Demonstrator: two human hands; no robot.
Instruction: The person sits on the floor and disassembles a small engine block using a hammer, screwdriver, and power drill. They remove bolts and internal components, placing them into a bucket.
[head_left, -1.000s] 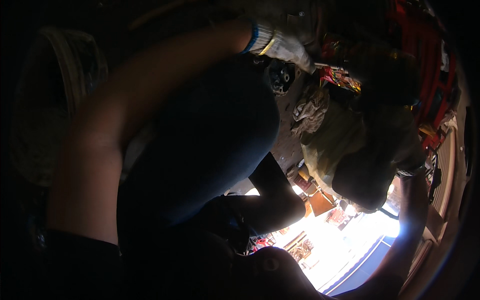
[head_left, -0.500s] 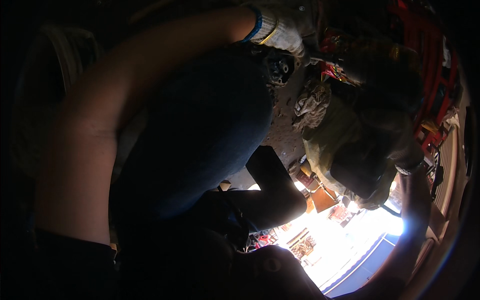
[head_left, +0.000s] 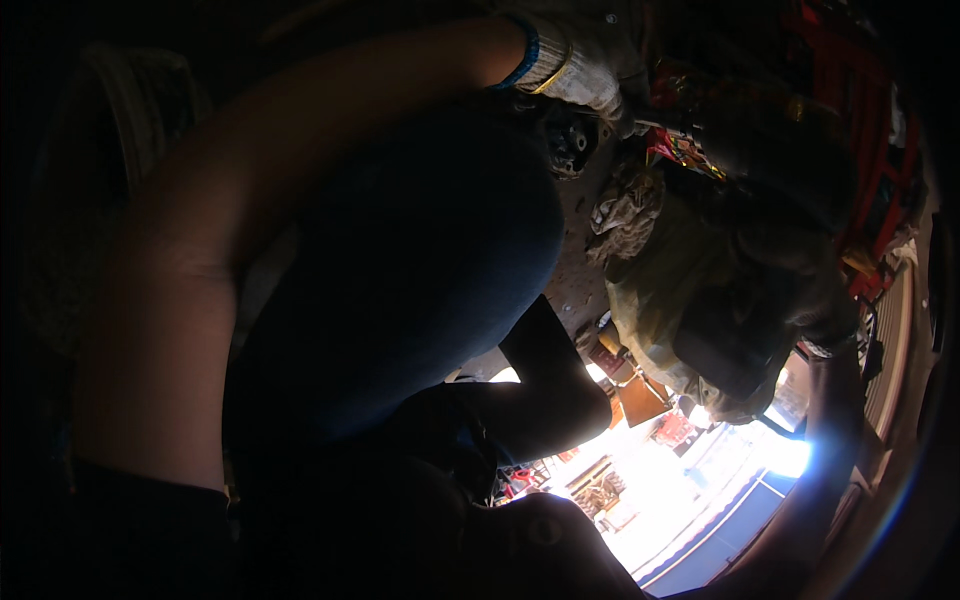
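Observation:
My left hand (head_left: 585,80), in a knitted work glove with a blue and yellow cuff, reaches across the top of the view. Its fingers curl closed by a thin metal shaft; what they hold is hidden in shadow. Just below the hand sits a dark metal part (head_left: 570,142) with a round hole. My right hand (head_left: 790,255), gloved and very dark, is at the right above its pale cuff; its fingers are lost in shadow. Beside it hang a dull olive cloth or bag (head_left: 650,290) and a crumpled patterned rag (head_left: 628,212).
My dark-clothed knee (head_left: 430,270) fills the middle. A red metal frame (head_left: 865,130) stands at the upper right, near a shiny red wrapper (head_left: 685,152). A round pale-rimmed container (head_left: 125,120) is at the far left. Bright daylight falls on clutter and a brown box (head_left: 642,400) below.
My left hand has shifted slightly to the right and down, and my knee has moved a little right in view. The right hand stays nearly where it was.

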